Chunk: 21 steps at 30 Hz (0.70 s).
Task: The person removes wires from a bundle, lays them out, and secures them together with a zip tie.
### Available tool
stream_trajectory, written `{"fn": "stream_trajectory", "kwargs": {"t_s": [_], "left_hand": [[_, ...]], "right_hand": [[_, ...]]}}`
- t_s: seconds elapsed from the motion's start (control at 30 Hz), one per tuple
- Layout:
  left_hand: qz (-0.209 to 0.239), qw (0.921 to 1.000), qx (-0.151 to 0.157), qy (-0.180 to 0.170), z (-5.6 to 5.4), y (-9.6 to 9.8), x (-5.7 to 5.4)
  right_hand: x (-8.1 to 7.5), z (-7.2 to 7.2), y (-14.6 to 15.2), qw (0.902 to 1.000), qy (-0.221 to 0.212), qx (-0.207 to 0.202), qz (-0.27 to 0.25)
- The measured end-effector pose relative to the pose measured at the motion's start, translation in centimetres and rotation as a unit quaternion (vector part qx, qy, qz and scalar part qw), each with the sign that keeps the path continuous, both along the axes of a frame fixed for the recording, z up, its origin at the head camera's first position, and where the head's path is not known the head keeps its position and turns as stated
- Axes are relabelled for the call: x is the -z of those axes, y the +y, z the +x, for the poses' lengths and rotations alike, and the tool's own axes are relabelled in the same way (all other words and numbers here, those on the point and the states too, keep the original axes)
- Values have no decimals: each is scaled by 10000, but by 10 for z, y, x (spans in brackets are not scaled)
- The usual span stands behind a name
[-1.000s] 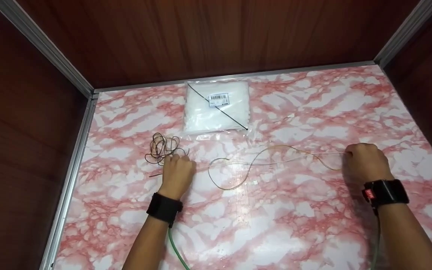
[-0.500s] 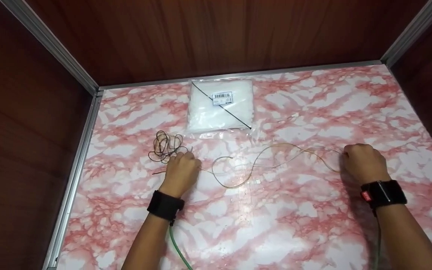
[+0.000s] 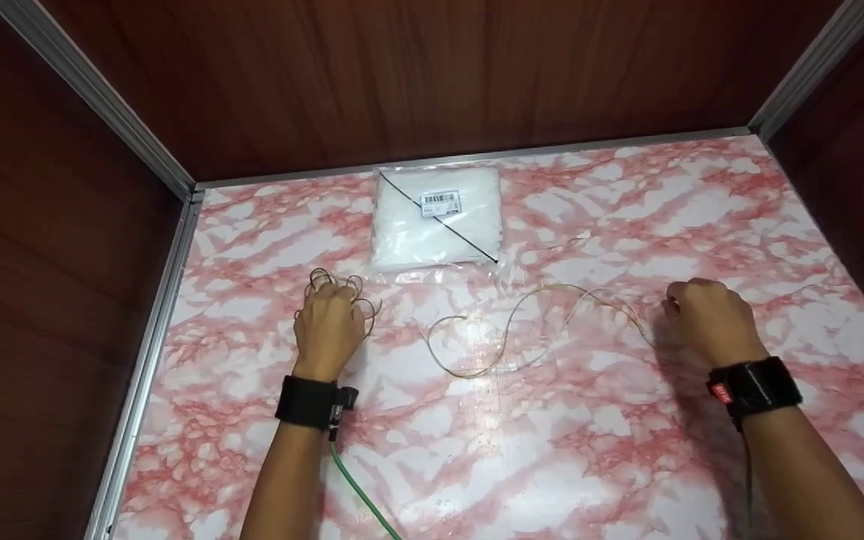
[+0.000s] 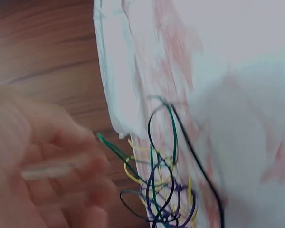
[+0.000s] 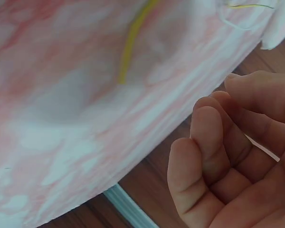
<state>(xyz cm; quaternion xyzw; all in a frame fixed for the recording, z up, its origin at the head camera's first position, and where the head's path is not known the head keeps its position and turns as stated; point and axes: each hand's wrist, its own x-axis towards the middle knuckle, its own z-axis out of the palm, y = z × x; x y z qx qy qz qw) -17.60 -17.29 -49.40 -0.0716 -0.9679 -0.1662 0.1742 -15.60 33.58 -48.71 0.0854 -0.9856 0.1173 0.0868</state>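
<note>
My left hand (image 3: 327, 326) is over a tangle of thin wires at the table's left, covering much of it in the head view. The left wrist view shows that tangle (image 4: 168, 199) in green, purple, yellow and dark strands. A green loop there comes close to the blurred, bent fingertips (image 4: 92, 142); the hand (image 4: 42, 161) grips none of it visibly. To the right, my right hand (image 3: 713, 319) hovers with loosely curled fingers (image 5: 209, 128) and no wire seen in them. A yellow wire (image 5: 128, 52) ends near it. That long yellowish wire (image 3: 507, 337) curves across the table, crossed by a thin white wire (image 3: 571, 311).
A clear plastic bag (image 3: 436, 232) of white material, with a barcode label (image 3: 441, 202) and a black diagonal strip, lies at the back. Dark wooden panels (image 3: 462, 82) wall in the pink-and-white marbled table (image 3: 552, 465). A green cable (image 3: 361, 491) trails from the left wristband (image 3: 308, 403).
My left hand has moved left and forward from beside the tangle to over it. My right hand has shifted slightly left; the white wire, taut at first, now lies slack and apart from it.
</note>
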Motion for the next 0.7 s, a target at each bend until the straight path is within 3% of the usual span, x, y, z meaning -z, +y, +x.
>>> {"fn": "stream_trajectory", "kwargs": {"t_s": [0.07,0.17,0.3,0.37,0.47,0.57,0.7], "left_hand": [[-94,9991,-255,-314,-3,-1,1],[-164,9971,-377,-639,-9,-1,3],[-35,9990,-326,-295,-13,1,3],[93,9998,-148,75,-13,3,0],[266,9976,371,516,-10,9,-7],[258,9917,935,838,-7,18,-14],[94,9836,1372,1169,-2,34,-21]], "right_hand": [[-3,-2,-8,9999,84,-72,-11],[-6,-3,-23,9996,139,-245,-69],[-8,-6,-47,9976,231,-624,-191],[-9,-10,-62,9956,280,-866,-224],[-12,-17,-91,9902,365,-1321,-255],[-15,-23,-124,9823,334,-1818,-309],[-22,-29,-170,9698,196,-2365,-570]]}}
